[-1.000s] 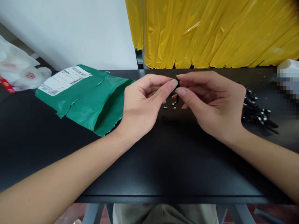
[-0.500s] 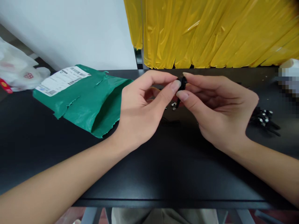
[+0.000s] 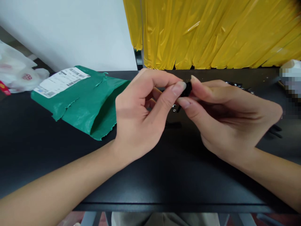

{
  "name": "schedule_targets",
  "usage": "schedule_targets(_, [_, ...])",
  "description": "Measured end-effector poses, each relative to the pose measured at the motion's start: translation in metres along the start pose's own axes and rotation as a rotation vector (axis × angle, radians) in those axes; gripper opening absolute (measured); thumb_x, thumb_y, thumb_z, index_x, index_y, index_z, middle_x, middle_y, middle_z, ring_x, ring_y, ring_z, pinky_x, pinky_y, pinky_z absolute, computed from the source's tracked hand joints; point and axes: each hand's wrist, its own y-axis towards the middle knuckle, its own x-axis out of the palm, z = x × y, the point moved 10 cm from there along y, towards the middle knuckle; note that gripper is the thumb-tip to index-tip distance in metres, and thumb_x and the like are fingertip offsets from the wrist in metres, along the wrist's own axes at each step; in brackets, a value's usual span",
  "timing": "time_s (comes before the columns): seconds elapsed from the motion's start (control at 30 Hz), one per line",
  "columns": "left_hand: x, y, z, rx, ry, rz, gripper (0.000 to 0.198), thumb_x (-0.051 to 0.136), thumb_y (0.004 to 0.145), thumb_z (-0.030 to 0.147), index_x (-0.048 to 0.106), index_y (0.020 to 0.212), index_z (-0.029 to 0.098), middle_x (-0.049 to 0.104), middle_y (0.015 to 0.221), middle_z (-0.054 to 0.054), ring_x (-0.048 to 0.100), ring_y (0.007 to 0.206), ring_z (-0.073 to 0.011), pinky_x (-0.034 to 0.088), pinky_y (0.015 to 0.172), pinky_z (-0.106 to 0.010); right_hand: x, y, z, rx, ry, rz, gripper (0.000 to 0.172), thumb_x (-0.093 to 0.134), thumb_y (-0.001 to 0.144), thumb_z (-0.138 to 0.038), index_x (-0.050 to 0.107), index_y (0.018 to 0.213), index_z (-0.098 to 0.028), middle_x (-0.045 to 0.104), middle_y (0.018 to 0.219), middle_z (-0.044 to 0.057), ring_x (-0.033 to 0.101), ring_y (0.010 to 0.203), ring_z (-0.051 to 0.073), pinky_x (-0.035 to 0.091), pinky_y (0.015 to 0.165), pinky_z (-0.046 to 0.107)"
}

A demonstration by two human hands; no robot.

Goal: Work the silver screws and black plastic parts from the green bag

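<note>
Above the middle of the black table, a small black part (image 3: 187, 90) is pinched between both hands; a thin dark piece hangs below it, and its exact kind is hidden by the fingers. My left hand (image 3: 143, 110) closes thumb and forefinger on its left side. My right hand (image 3: 231, 117) has thumb and forefinger bent around its right side, tips at the part. Small shiny metal pieces (image 3: 174, 110) lie on the table just behind the fingers. Partly covered by my right hand, black pieces (image 3: 274, 131) lie on the right.
A torn green mailing bag (image 3: 77, 106) with a white label lies open-mouthed at the left. Behind it sits a white plastic bag (image 3: 21, 69). Yellow plastic strips (image 3: 207, 34) hang past the far edge of the black table (image 3: 150, 182). A blurred-out white object (image 3: 293, 81) stands far right.
My right hand has turned and shifted right, its forefinger more bent, now covering most of the black pieces at the right. The pinched part has moved slightly right and tilted.
</note>
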Motion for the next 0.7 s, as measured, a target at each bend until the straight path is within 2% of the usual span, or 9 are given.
schedule_targets(0.2, [0.002, -0.001, 0.007, 0.058, 0.203, -0.011, 0.029, 0.065, 0.115, 0.036, 0.073, 0.089, 0.025, 0.074, 0.087, 0.001, 0.068, 0.078, -0.0131, 0.057, 0.076, -0.030, 0.006, -0.002, -0.008, -0.008, -0.035, -0.046, 0.042, 0.088, 0.095, -0.018, 0.085, 0.125, -0.047, 0.087, 0.114, -0.006, 0.081, 0.102, 0.021, 0.071, 0.094, 0.043])
schedule_targets(0.33, [0.004, 0.004, 0.003, 0.024, 0.152, 0.008, 0.034, 0.067, 0.114, 0.031, 0.069, 0.081, 0.023, 0.066, 0.074, 0.002, 0.061, 0.066, -0.0118, 0.052, 0.064, -0.028, 0.006, -0.002, -0.004, 0.037, -0.016, 0.023, 0.039, 0.086, 0.096, -0.016, 0.087, 0.123, -0.043, 0.088, 0.108, -0.006, 0.084, 0.102, 0.020, 0.073, 0.096, 0.039])
schedule_targets(0.43, [0.005, 0.006, -0.011, -0.121, -0.007, 0.018, 0.036, 0.071, 0.112, 0.038, 0.070, 0.080, 0.023, 0.067, 0.072, 0.002, 0.065, 0.063, -0.0116, 0.049, 0.055, -0.026, 0.004, 0.000, 0.001, 0.060, 0.018, 0.079, 0.041, 0.086, 0.093, -0.010, 0.088, 0.120, -0.041, 0.088, 0.106, -0.008, 0.085, 0.096, 0.017, 0.074, 0.092, 0.033])
schedule_targets(0.53, [0.006, 0.005, -0.028, -0.279, -0.124, 0.010, 0.028, 0.084, 0.102, 0.049, 0.077, 0.089, 0.025, 0.078, 0.089, 0.001, 0.072, 0.068, -0.0123, 0.051, 0.051, -0.024, 0.001, 0.001, 0.007, 0.088, 0.032, 0.118, 0.039, 0.087, 0.091, -0.010, 0.089, 0.115, -0.040, 0.088, 0.107, -0.008, 0.085, 0.089, 0.016, 0.075, 0.085, 0.030])
schedule_targets(0.6, [0.008, 0.004, -0.034, -0.337, -0.162, -0.007, 0.026, 0.090, 0.096, 0.048, 0.079, 0.091, 0.025, 0.081, 0.094, 0.001, 0.072, 0.068, -0.0120, 0.054, 0.051, -0.023, 0.000, 0.002, 0.009, 0.099, 0.026, 0.122, 0.036, 0.087, 0.093, -0.011, 0.088, 0.115, -0.039, 0.089, 0.107, -0.006, 0.086, 0.090, 0.018, 0.075, 0.087, 0.033])
schedule_targets(0.7, [0.011, 0.000, -0.043, -0.427, -0.191, -0.040, 0.019, 0.091, 0.096, 0.040, 0.081, 0.092, 0.025, 0.080, 0.087, 0.001, 0.073, 0.066, -0.0124, 0.055, 0.050, -0.022, 0.001, 0.002, 0.011, 0.093, 0.026, 0.107, 0.034, 0.085, 0.095, -0.012, 0.088, 0.115, -0.039, 0.089, 0.106, -0.006, 0.086, 0.092, 0.019, 0.074, 0.091, 0.036])
